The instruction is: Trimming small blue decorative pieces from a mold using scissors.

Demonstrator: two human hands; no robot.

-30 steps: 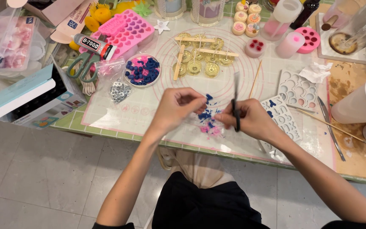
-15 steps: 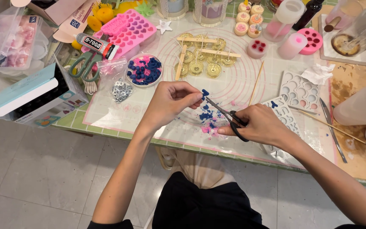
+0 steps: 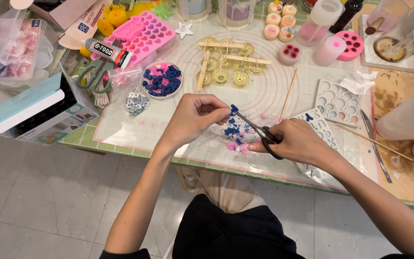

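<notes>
My left hand (image 3: 195,115) pinches a small blue wax piece (image 3: 234,108) between thumb and fingertips over the clear silicone mat (image 3: 135,129). My right hand (image 3: 295,142) grips black-handled scissors (image 3: 257,130) with the blade tips at that blue piece. Under both hands lies a scatter of blue and pink wax scraps (image 3: 235,138). Whether the blades are touching the piece is hard to tell.
A round dish of blue and pink wax shapes (image 3: 161,79) and a pink heart mould (image 3: 142,36) stand behind my left hand. Candle tins with wicks (image 3: 228,69) sit centre back, white moulds (image 3: 337,100) and a pink cup (image 3: 406,117) at right, a box (image 3: 32,108) at left.
The scissors swung from upright in my right hand to pointing left at the blue piece. My left hand rose a little from the scraps and holds the piece up to the blades.
</notes>
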